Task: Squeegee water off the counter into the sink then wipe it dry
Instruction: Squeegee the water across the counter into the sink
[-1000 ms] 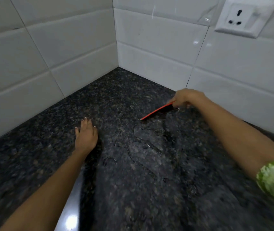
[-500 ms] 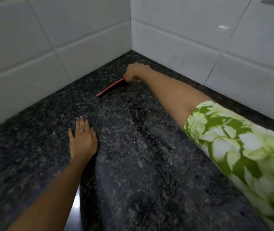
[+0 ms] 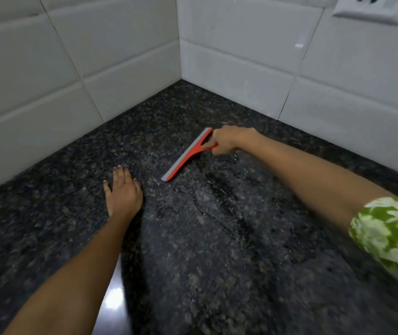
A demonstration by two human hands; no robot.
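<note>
Our right hand (image 3: pixel 225 140) is closed around the red handle of the squeegee (image 3: pixel 187 154), and the grey blade runs out from the grip toward our left, its far tip resting on the dark granite counter (image 3: pixel 193 262) not far from the fingertips of our left hand (image 3: pixel 124 192). That left hand holds nothing; it lies flat and spread on the stone, bracing us. On the near side of the grip, between it and our body, the water (image 3: pixel 219 189) sits in thin rivulets and a darker wet patch. The sink is not in view, so we cannot tell which way the pull has to go.

The risks we see start at the grip. If the blade is tilted and only its far tip bears down, water slips under the end nearest our hand and leaves streaks. If we sweep toward the tiled walls (image 3: pixel 241 56) beyond the grip, the water gets trapped in the corner. A fast stroke may flick droplets sideways, and our braced palm lies close enough to the blade's tip to block the stroke or get wet.
</note>
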